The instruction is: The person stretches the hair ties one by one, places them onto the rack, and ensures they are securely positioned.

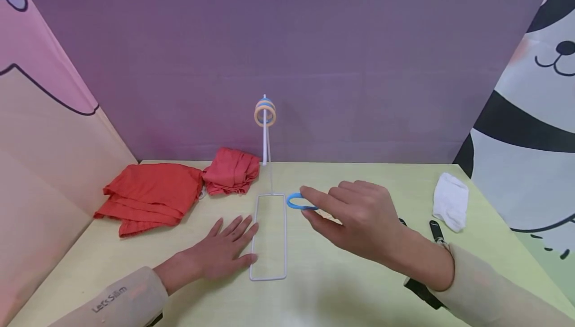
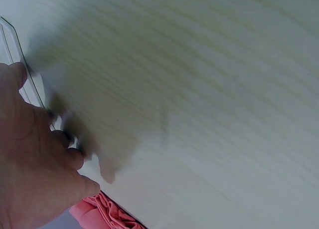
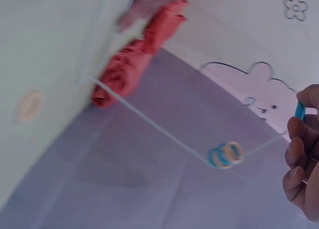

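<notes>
My right hand [image 1: 359,217] pinches a blue ring [image 1: 294,202] between thumb and forefinger, above the table beside a white wire stand [image 1: 286,237]. From the right wrist, the same blue ring [image 3: 299,111] shows edge-on at the fingertips. My left hand [image 1: 222,254] lies with fingers spread, fingertips and thumb at the left side of the stand's rectangular base. At the top of the stand's upright hang several blue and beige rings [image 1: 265,112]. A loose beige ring [image 3: 31,106] lies on the table, mostly hidden behind my right hand in the head view.
Two red cloths, one spread wide [image 1: 152,192] and one bunched [image 1: 231,169], lie at the back left. A white cloth [image 1: 450,201] is at the right edge. Behind the table [image 1: 215,307] hangs a purple backdrop [image 1: 359,67].
</notes>
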Motion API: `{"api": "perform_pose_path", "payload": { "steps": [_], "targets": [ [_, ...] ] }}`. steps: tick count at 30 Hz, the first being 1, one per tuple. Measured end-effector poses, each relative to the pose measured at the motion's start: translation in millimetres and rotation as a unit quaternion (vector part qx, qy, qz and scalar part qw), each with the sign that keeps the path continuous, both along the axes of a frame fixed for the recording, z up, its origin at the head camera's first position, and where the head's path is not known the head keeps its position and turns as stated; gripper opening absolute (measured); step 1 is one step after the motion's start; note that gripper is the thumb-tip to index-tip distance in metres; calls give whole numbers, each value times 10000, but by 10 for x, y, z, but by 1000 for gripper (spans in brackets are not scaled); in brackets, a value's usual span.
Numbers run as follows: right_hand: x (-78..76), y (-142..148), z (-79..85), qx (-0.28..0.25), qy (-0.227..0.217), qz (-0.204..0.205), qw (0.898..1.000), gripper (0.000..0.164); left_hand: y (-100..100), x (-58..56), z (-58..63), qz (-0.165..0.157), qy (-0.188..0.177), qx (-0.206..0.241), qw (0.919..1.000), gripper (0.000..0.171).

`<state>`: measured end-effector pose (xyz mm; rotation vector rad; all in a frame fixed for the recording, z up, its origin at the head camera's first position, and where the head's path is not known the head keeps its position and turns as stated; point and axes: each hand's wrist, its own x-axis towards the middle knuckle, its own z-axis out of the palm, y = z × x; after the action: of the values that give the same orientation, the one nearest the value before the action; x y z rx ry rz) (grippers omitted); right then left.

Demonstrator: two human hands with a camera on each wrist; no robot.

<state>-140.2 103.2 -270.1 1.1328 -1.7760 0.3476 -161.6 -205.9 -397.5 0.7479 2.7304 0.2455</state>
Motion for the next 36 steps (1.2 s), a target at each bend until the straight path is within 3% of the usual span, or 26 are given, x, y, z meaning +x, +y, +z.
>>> {"api": "perform_pose_path", "payload": {
  "steps": [5, 10, 19, 28, 36],
  "targets": [
    [66, -210, 335, -323, 615, 211, 9974, 21, -2, -8, 4, 61, -71, -103, 9999, 79],
    [19, -402, 463, -410, 980, 71, 9943, 20, -17, 8, -10, 84, -91, -88, 9999, 81],
    [-249, -536, 457, -272, 1169, -630, 9908, 22, -19, 12, 6, 31, 30, 32, 10000, 79],
    [-563, -594, 397, -430, 968, -746, 9916, 19, -8, 15, 10, 53, -15, -103, 9999, 79],
    [-830, -650, 387, -493, 696, -1172, 9894, 18, -11, -3, -5, 33, -12, -160, 9999, 80]
  ]
}}
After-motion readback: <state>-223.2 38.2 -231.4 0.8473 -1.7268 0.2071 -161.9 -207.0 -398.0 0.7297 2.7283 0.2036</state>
